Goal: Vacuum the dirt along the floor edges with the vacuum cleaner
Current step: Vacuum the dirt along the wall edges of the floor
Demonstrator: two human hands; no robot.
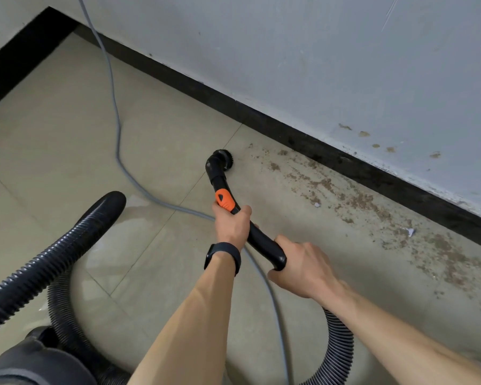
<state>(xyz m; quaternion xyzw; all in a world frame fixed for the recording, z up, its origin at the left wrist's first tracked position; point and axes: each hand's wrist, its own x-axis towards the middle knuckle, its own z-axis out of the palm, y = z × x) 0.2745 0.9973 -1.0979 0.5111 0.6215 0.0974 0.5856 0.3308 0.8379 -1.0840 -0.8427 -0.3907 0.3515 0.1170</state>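
A black curved vacuum wand [264, 245] with an orange slider [225, 200] ends in a round brush nozzle [222, 160] that rests on the beige tile floor. My left hand [231, 225] grips the wand just below the orange part; a black band sits on that wrist. My right hand [300, 266] grips the wand's rear end, where the ribbed hose [340, 343] joins. Brown dirt [358, 201] lies scattered along the black skirting board [303, 140], to the right of the nozzle. The nozzle sits at the dirt's left end.
A grey power cable [117, 126] runs down from the wall corner across the floor and under my arms. The black ribbed hose [56, 259] loops at lower left. A dark grey shape [34, 359] fills the bottom left corner. Small white scraps [411, 232] lie in the dirt.
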